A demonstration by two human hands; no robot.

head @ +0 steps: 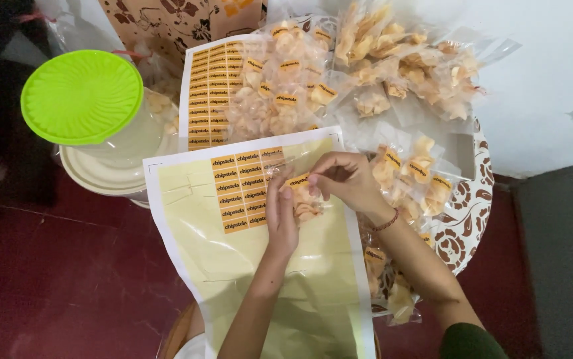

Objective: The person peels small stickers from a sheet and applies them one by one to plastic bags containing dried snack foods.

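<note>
A small clear plastic packet of pale fried chips (306, 205) sits between both hands, just above the near sticker sheet (186, 219), a large pale yellow backing sheet with white edges. At the packet's top lies a small orange rectangular sticker (297, 180). The left hand (281, 216) comes up from below, its fingers closed on the packet's left edge, thumb tip by the sticker. The right hand (345, 178) curls over from the right, its grip pinched at the sticker and the top of the packet; whether its fingertips press the sticker or only the plastic is hard to tell. A thin dark red bracelet (387, 221) circles the right wrist.

A block of unused orange stickers (241, 189) remains on the near sheet, just left of the hands. Beyond it lies a second sticker sheet (210, 93), nearly full of orange stickers. A heap of labelled chip packets (286, 86) covers the far side, with unlabelled ones (399, 60) further right and more labelled ones (413, 176) beside the right forearm. All rest on a round worktop with a brown floral pattern (466, 226). At left stands a clear plastic tub with a bright green ribbed lid (81, 96), on a dark red floor (67, 286).
</note>
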